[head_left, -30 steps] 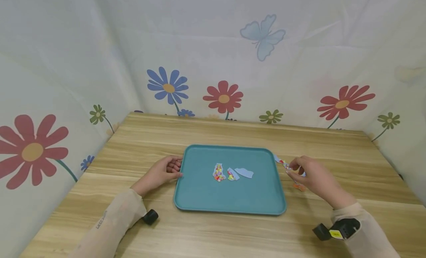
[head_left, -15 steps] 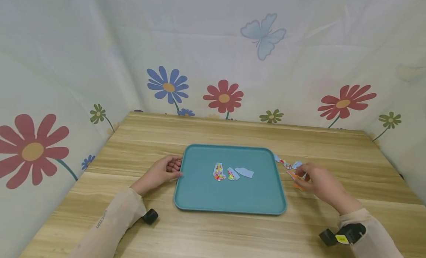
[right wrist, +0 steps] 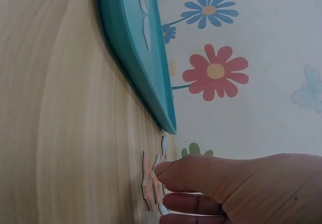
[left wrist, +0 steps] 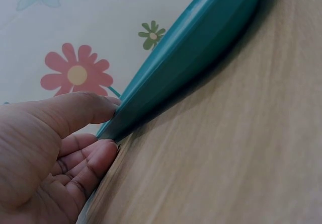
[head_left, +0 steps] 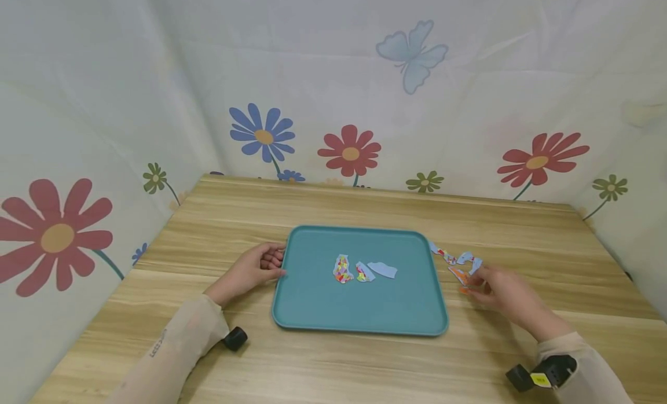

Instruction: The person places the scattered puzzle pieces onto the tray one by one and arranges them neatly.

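A shallow teal tray lies on the wooden table with 3 flat, irregular puzzle-like pieces on it: two multicoloured pieces and a pale blue piece. At its left edge, my left hand holds the rim; in the left wrist view the thumb lies over it and the curled fingers come up below. Right of the tray, my right hand reaches down over several loose pieces. Its thumb and fingertips are right at an orange piece. The right wrist view shows another orange piece by the thumb.
A red-and-pale piece and a curved pale blue piece lie beside the tray's upper right side. Behind the table hangs a flower-printed cloth, which also runs along the left and right sides.
My right hand has drawn back to the right and slightly toward me, uncovering the curved pale blue piece and an orange piece. My left hand and the tray have not moved.
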{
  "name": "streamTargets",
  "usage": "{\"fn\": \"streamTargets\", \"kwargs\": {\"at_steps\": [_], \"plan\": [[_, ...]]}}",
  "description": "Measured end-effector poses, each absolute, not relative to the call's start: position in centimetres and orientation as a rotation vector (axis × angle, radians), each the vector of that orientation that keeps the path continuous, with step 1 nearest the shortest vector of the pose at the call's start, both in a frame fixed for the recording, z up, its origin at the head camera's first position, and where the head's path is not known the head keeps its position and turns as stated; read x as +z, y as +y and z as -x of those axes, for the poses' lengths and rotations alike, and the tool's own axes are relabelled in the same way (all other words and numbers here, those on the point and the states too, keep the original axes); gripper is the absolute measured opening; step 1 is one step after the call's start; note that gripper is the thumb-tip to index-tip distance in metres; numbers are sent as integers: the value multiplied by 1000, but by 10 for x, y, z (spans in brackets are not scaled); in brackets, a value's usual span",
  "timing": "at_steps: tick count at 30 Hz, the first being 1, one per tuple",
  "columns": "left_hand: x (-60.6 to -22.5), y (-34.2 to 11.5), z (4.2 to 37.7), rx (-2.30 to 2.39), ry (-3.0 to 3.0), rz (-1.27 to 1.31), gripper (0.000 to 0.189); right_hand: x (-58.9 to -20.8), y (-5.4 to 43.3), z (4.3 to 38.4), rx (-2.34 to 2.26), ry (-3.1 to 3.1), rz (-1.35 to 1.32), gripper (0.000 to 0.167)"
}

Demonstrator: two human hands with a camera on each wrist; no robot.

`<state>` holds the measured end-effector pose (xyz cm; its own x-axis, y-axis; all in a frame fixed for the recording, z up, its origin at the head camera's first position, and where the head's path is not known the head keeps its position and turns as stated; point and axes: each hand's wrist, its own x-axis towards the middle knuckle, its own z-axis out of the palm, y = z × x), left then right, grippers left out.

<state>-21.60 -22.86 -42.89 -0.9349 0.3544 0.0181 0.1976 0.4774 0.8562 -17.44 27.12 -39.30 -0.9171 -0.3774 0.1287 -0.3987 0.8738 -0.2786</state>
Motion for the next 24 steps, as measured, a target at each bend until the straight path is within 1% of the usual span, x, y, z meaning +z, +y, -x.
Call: {"fn": "streamTargets", "kwargs": {"at_steps": [10, 17, 24], "plan": [[-429, -229, 217, 1451, 2560, -483, 61, -397, 275, 175, 464, -2989, -617, 10], [-434, -230, 219, 1465, 2586, -591, 63, -401, 277, 176, 443, -2996, -616, 11], [-433, -230, 219, 1443, 2569, -498, 61, -404, 277, 178, 404, -2979, -623, 12]]}}
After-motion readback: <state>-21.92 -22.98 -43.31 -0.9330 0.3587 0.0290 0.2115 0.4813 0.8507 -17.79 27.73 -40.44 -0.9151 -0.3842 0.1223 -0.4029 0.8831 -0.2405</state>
